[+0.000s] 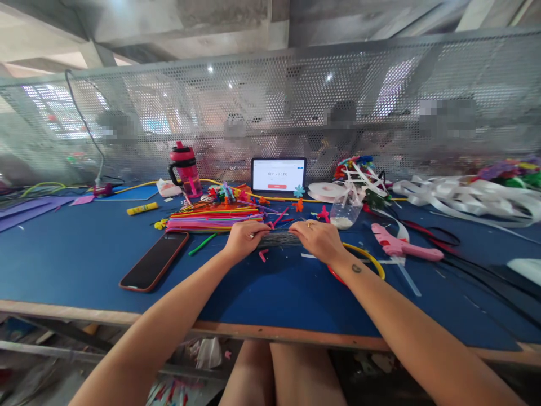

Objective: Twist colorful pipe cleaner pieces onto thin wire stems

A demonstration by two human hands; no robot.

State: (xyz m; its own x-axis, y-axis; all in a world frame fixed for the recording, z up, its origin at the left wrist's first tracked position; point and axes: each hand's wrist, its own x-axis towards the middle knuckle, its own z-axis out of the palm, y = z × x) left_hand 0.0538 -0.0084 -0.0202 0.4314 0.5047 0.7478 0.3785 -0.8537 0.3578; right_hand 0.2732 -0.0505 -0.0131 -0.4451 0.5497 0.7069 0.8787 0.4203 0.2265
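Note:
My left hand (247, 238) is closed in a pinch, with a short pink pipe cleaner (280, 217) at its fingertips. Across a small gap, the fingers of my right hand (316, 239) are pinched together too; what they hold is too small to make out. A bundle of thin grey wires (279, 239) lies on the table just under both hands. Left of my left hand is a thick stack of pipe cleaners (215, 220) in pink, purple, yellow and red. A small pink scrap (263, 255) rests in front of the wires.
On the blue table (287, 299) a phone (155, 262) lies at left, near a yellow tube (142, 208) and a pink bottle (186, 172). A tablet (279, 175) stands behind my hands. To the right are a yellow ring (372, 256), a pink glue gun (401, 245) and white ribbon (469, 194).

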